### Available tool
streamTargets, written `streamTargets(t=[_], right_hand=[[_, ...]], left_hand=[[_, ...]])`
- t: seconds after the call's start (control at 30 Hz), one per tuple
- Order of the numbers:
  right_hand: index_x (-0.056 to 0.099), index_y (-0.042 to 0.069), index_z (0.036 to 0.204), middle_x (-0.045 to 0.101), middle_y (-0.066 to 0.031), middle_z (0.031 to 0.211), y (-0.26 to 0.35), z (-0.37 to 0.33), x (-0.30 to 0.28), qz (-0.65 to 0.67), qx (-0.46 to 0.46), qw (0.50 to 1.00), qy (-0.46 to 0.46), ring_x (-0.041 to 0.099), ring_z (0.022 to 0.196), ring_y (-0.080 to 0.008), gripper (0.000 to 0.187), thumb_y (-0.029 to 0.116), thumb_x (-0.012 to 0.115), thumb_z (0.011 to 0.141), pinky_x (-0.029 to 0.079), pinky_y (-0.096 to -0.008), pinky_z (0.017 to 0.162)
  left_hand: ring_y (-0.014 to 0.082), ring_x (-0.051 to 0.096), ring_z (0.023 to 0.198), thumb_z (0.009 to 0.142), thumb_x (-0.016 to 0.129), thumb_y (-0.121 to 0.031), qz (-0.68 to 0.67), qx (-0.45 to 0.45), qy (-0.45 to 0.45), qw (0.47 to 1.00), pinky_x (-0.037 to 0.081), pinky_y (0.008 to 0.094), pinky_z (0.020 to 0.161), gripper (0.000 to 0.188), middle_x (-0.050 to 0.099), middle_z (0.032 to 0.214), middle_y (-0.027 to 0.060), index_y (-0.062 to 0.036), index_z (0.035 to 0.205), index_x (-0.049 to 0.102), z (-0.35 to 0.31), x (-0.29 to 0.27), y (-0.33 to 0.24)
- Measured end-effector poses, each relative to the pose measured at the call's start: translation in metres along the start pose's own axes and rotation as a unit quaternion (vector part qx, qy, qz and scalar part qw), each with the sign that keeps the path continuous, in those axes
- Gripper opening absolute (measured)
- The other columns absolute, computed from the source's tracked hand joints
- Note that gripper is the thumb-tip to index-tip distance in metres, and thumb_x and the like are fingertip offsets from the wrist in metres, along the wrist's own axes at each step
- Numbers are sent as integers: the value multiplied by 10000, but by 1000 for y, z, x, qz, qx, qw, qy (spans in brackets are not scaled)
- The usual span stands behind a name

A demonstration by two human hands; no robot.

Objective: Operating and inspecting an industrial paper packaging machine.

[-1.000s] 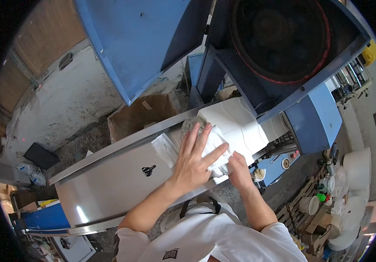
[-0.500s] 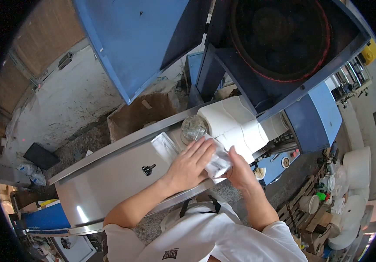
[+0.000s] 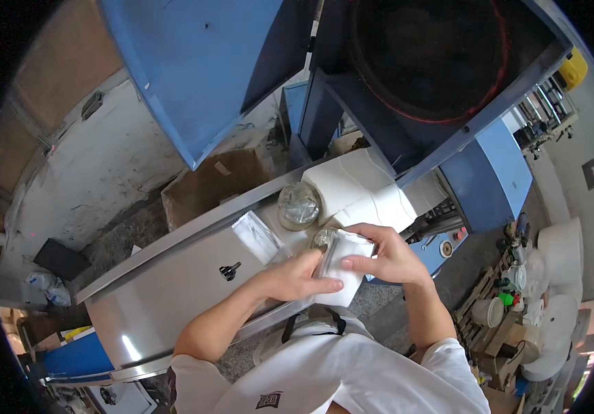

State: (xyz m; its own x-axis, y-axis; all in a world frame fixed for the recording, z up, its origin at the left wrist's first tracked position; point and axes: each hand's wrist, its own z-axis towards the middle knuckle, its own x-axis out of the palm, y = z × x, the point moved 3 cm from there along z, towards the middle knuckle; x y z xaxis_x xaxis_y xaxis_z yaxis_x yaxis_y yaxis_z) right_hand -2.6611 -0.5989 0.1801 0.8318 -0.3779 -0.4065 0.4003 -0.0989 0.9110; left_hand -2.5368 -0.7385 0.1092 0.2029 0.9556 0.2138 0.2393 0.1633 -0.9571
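A small stack of white, shiny packets (image 3: 339,293) is between my two hands above the near edge of the steel table (image 3: 166,286). My left hand (image 3: 300,277) grips its left side, thumb lying across the front. Around its upper right side closes my right hand (image 3: 388,257), thumb also on the front. Another white packet (image 3: 257,238) with crimped ends lies on the table just beyond my left hand. Past the stack sits a clear round roll (image 3: 299,205), perhaps tape, and part of a second round roll (image 3: 323,239) shows behind the stack.
White folded sheeting (image 3: 352,183) covers the table's far right end, beneath a blue machine housing (image 3: 472,141). A black knob-like part (image 3: 229,271) lies on the table's middle. An open cardboard box (image 3: 207,183) stands behind the table. Large white rolls (image 3: 559,259) stand at the right.
The stack has been turned more upright and drawn toward me. My left hand has gone from lying flat over it to gripping its side; my right hand has wrapped around its top.
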Motion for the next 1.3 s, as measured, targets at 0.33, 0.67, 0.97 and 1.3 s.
streamTargets(t=[0.33, 0.67, 0.97, 1.3], right_hand=[[617, -21, 1092, 659, -45, 920, -20, -16, -2, 126, 150, 959, -204, 598, 849, -101, 351, 268, 698, 909, 482, -245, 727], [670, -22, 1099, 687, -41, 979, -14, -56, -16, 259, 160, 941, -145, 600, 896, -100, 327, 248, 687, 916, 477, -264, 781], [637, -15, 1142, 674, -32, 987, -30, -39, -33, 207, 111, 905, -354, 594, 890, -84, 355, 266, 675, 928, 472, -242, 787], [623, -30, 1127, 677, -46, 945, -38, -39, -57, 156, 214, 928, -261, 603, 858, -103, 355, 110, 764, 832, 483, -262, 761]], left_hand=[[82, 592, 963, 883, 723, -128, -116, 119, -123, 978, 488, 246, 843, 438, 644, 1076, 32, 30, 1258, 560, 6, 7, -3], [74, 591, 977, 886, 712, -99, -135, 81, 24, 987, 480, 233, 861, 440, 656, 1103, 36, 39, 1281, 577, 18, 8, -32], [114, 621, 966, 890, 722, -124, -233, 138, -137, 953, 516, 256, 833, 456, 643, 1109, 89, 46, 1257, 511, 75, 13, -32], [116, 610, 973, 881, 700, -62, -158, 86, -79, 981, 506, 276, 845, 369, 651, 1058, 72, 30, 1201, 540, 99, -7, -25]])
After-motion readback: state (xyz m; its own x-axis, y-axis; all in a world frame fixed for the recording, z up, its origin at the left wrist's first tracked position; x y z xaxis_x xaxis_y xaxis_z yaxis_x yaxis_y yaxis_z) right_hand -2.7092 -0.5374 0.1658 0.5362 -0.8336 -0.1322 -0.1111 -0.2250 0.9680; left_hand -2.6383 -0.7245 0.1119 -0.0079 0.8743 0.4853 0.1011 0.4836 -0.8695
